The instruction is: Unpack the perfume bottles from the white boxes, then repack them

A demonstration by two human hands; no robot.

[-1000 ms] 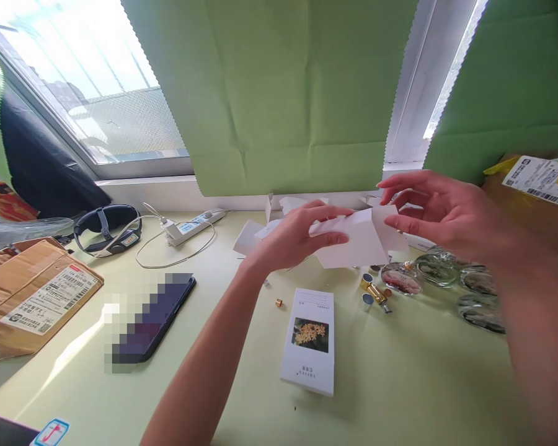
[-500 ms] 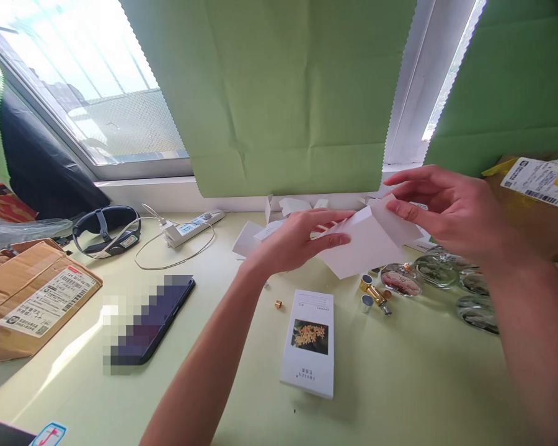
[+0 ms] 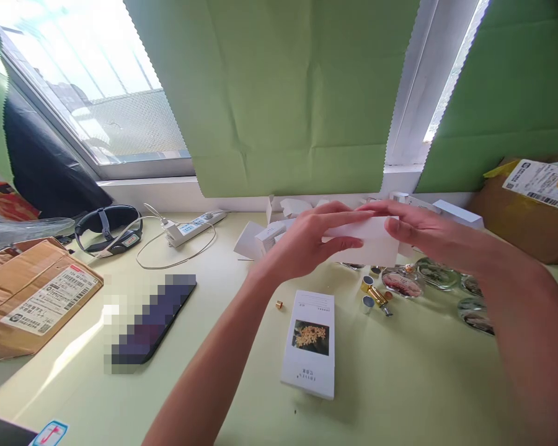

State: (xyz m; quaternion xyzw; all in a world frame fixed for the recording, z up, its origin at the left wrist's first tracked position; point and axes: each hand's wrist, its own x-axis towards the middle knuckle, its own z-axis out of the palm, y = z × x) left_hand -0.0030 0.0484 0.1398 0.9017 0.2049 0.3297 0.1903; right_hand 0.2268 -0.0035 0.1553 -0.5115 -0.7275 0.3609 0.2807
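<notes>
Currently I see a pale green tabletop [image 3: 423, 384] below a window; both my left hand [image 3: 302, 244] and right hand [image 3: 423, 232] have closed together, clamping the white folded cardboard box [image 3: 367, 238] above it, now flattened level.

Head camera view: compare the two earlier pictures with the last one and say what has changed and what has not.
The right hand has come in from the open flap and now lies on the white carton, its flap folded down. The left hand still grips the carton's other end, held flatter now. The printed box, phone and gold caps on the table have not moved.
</notes>
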